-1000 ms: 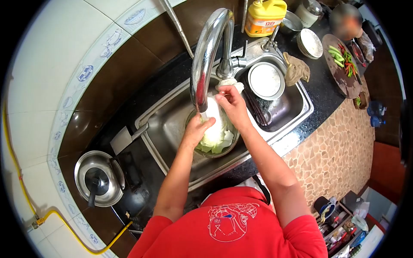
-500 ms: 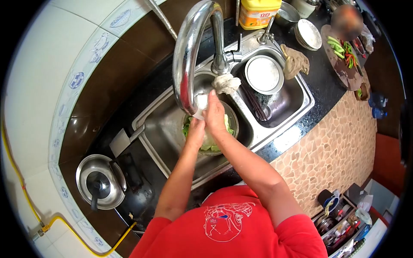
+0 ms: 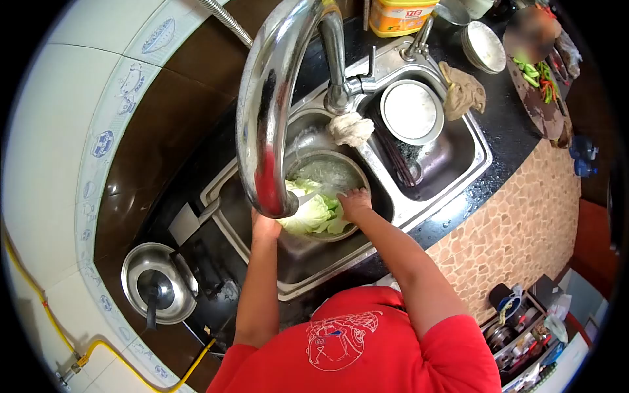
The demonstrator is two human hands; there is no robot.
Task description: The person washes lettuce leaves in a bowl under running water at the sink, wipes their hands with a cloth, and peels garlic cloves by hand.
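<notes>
1. Head view, hands: two. Left hand [image 3: 265, 226], one, at the left side of the leafy greens; its fingers are largely hidden behind the faucet, so its grip cannot be told. Right hand [image 3: 356, 203], one, fingers spread, at the right inner side of the bowl, beside the leaves.
2. Leafy greens [image 3: 314, 216]: one pale green mass, inside the bowl, partly covered by the faucet; number of leaves cannot be told.
3. Bowl [image 3: 364, 178]: one, metal, holding bubbling water, in the left of two sink basins; left rim hidden.
4. Faucet [image 3: 252, 118]: one, chrome, arched, its top cut off by the frame.
5. Cloths: two. White cloth [image 3: 350, 129] on the divider; brown cloth [image 3: 464, 92] at the right basin's rim.
6. Right basin: one pale round vessel [image 3: 411, 111]; dark sticks [image 3: 395, 154], too bunched to count.
7. Tabletop [image 3: 508, 128], black: one yellow jug [image 3: 401, 18], top cut off; one stack of dishes [image 3: 485, 49], count unclear; one cutting board [image 3: 547, 121] with green and red pieces, partly behind a blurred patch.
</notes>
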